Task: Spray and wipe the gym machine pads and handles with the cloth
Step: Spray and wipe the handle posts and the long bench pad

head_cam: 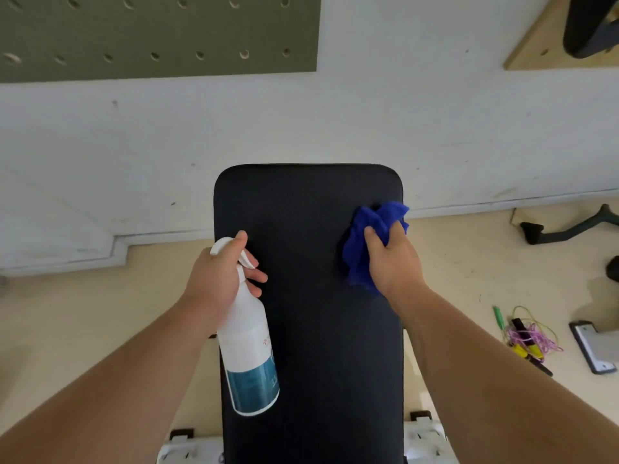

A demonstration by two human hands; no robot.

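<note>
A long black bench pad (308, 296) runs up the middle of the view toward the wall. My left hand (217, 279) grips a white spray bottle (249, 356) with a teal label over the pad's left edge, nozzle pointing forward, a finger by the trigger. My right hand (395, 262) presses a crumpled blue cloth (365, 242) onto the pad near its right edge, toward the far end.
A white wall rises just beyond the pad, with a green pegboard (157, 31) at upper left. On the beige floor to the right lie tangled jump ropes (526, 336), a grey clipboard-like item (594, 346) and a black machine foot (566, 229). White frame parts (425, 437) show below.
</note>
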